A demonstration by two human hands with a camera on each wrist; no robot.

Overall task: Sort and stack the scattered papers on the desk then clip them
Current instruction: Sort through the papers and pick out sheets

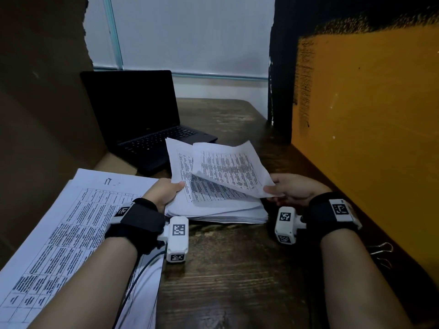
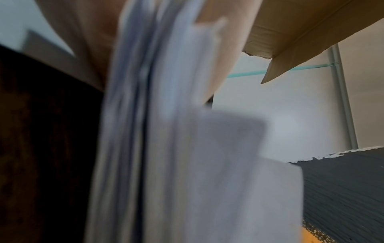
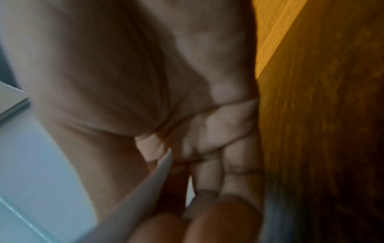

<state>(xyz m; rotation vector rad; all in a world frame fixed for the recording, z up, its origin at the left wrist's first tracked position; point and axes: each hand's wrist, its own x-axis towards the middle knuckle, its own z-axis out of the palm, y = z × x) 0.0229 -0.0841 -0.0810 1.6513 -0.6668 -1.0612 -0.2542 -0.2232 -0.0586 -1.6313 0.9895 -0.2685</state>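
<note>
Lying between both hands, the stack is gripped at its left edge by the left hand. The top sheet is pinched at its near right corner by the right hand, the nearer one.

little can be read. the large table sheet on the left of the worktop bears a handwritten mark near its top edge that looks like "17" or "it"; its printed cells are too small to read. the lifted page shows blurred, unreadable print. the wrist units carry black-and-white square code markers, no letters.
</note>
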